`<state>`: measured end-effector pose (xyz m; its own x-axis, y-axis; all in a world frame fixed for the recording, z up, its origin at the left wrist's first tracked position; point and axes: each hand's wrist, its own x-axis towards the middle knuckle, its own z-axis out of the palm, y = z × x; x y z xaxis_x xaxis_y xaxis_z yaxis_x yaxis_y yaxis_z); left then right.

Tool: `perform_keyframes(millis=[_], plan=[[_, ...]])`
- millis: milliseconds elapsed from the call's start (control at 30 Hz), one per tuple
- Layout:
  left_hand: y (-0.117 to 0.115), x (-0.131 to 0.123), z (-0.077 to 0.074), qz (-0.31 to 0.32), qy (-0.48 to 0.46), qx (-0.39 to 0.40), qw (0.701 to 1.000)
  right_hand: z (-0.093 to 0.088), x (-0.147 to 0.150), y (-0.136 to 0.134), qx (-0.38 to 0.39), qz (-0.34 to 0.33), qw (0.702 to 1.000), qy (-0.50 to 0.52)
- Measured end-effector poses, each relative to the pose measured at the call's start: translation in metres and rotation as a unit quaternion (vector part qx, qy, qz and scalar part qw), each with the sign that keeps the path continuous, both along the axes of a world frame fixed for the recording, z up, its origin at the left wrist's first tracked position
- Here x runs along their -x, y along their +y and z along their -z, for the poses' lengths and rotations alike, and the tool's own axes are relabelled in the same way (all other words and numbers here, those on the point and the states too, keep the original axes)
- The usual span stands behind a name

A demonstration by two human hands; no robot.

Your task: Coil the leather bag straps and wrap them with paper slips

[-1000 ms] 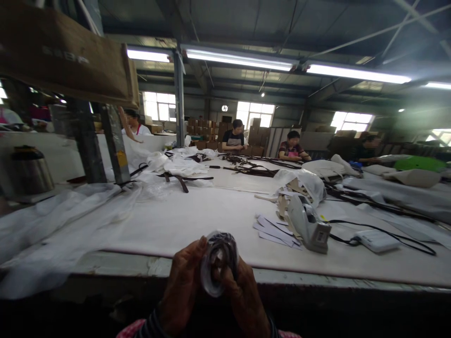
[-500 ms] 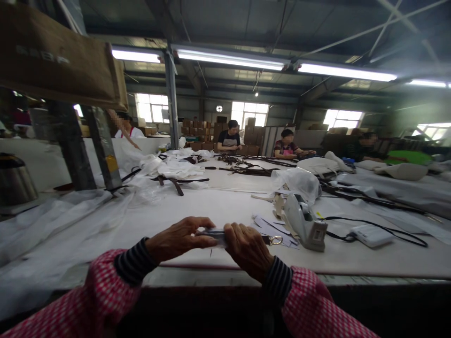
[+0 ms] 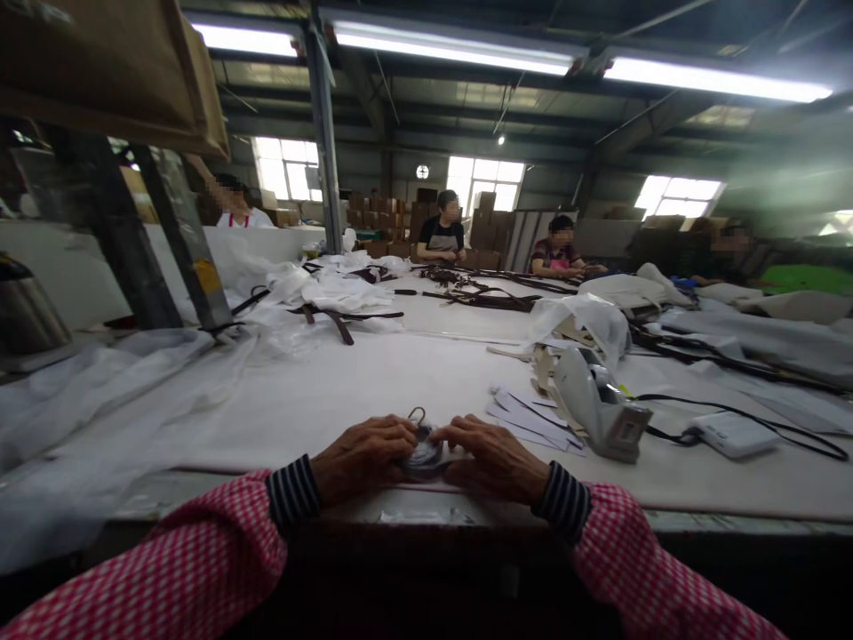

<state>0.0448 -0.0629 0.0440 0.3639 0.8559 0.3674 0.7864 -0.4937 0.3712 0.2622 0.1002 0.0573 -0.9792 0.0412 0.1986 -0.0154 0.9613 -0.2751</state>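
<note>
Half-curled left hand (image 3: 370, 451) and right hand (image 3: 498, 458) gripping a coil (image 3: 422, 457) between them, paper strips (image 3: 531, 418) and tape dispenser (image 3: 605, 418) rightward, plastic sheeting (image 3: 59, 436) leftward

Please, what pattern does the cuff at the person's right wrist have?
The cuff has dark and pale stripes; it shows best in the head view.

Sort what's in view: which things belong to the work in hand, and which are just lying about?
In hand:
- shiny coiled bundle
- left hand and right hand, both touching it

Apparently lying about, touched by neither hand:
- tape dispenser
- white paper strips
- white device
- dark straps
</note>
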Motion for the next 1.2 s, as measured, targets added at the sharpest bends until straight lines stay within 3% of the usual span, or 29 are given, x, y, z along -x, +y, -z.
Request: perform_keyframes(millis=[133,233,400,500,633,767,867,967,1033,1100,1200], plan=[[0.008,0.012,-0.011,-0.024,0.093,0.002,0.995,0.013,0.014,-0.007,-0.079,0.028,0.996,0.023],[0.011,0.001,-0.017,-0.079,0.158,0.006,0.984,0.023,0.021,-0.017,-0.114,0.048,0.991,0.045],[0.017,-0.034,0.001,-0.198,0.176,0.001,0.964,0.031,0.021,-0.023,-0.108,0.115,0.983,0.089],[0.019,-0.036,0.014,-0.194,0.152,-0.022,0.969,0.03,0.014,-0.02,-0.135,0.106,0.982,0.079],[0.021,-0.027,0.012,-0.172,0.136,-0.009,0.976,0.03,0.01,-0.019,-0.178,0.114,0.975,0.076],[0.024,-0.032,0.007,-0.198,0.141,-0.007,0.97,0.034,0.016,-0.026,-0.133,0.138,0.978,0.083],[0.027,-0.038,0.013,-0.222,0.147,-0.035,0.963,0.034,0.016,-0.025,-0.085,0.144,0.982,0.091],[0.028,-0.038,0.022,-0.225,0.145,-0.059,0.962,0.027,-0.001,-0.012,-0.025,0.135,0.985,0.103],[0.027,-0.037,0.023,-0.223,0.134,-0.067,0.963,0.02,-0.022,0.004,-0.032,0.186,0.975,0.117],[0.027,-0.036,0.018,-0.229,0.096,-0.057,0.967,0.015,-0.046,0.025,-0.108,0.284,0.947,0.103],[0.032,-0.039,-0.002,-0.268,-0.052,-0.017,0.962,0.015,-0.073,0.055,-0.151,0.337,0.927,0.065]])
